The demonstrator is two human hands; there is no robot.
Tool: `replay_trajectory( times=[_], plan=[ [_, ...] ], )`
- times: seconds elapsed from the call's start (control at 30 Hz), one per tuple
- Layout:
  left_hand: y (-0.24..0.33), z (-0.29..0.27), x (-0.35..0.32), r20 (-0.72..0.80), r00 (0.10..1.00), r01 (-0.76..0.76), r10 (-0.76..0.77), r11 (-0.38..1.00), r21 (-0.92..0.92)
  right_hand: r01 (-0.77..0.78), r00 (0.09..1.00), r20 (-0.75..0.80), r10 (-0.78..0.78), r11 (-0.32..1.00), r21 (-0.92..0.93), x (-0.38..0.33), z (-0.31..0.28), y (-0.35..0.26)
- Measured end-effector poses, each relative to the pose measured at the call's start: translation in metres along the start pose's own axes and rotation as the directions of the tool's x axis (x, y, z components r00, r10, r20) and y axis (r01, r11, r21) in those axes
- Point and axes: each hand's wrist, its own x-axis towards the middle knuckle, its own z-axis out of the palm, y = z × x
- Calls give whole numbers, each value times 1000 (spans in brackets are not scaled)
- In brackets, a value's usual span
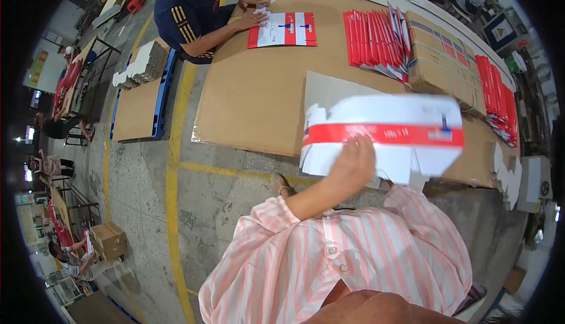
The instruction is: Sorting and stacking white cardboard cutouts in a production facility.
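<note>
A flat white carton blank with a red band is raised in front of me above the near edge of the table, its upper edge smeared by motion. My left hand reaches over its lower edge, fingers close together against the red band. My right sleeve leads up beneath the carton, which hides my right hand. Behind the carton lies a plain grey-white board on the brown-covered table.
Across the table, a co-worker's hands rest at another red-and-white carton. Red folded cartons and a strapped brown bundle stand at the right. A blue pallet with stacked pieces sits on the floor to the left.
</note>
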Motion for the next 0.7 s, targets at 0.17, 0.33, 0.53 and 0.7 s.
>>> replay_trajectory(
  times=[0.17,0.33,0.53,0.7],
  plan=[
    [-2,3,-22,44,999,27,-18,981,-194,33,997,76,14,819,-573,6,35,-48],
    [-102,27,-109,181,611,699,-771,417,-581,-20,980,-56,-190,187,-982,-7,37,-86],
    [-226,84,-218,511,36,121,-859,-504,-855,-23,976,-68,-207,211,-977,-1,40,-80],
    [-248,115,-265,543,-151,138,-826,-562,-816,-71,974,-124,-190,266,-961,2,42,-80]
  ],
)
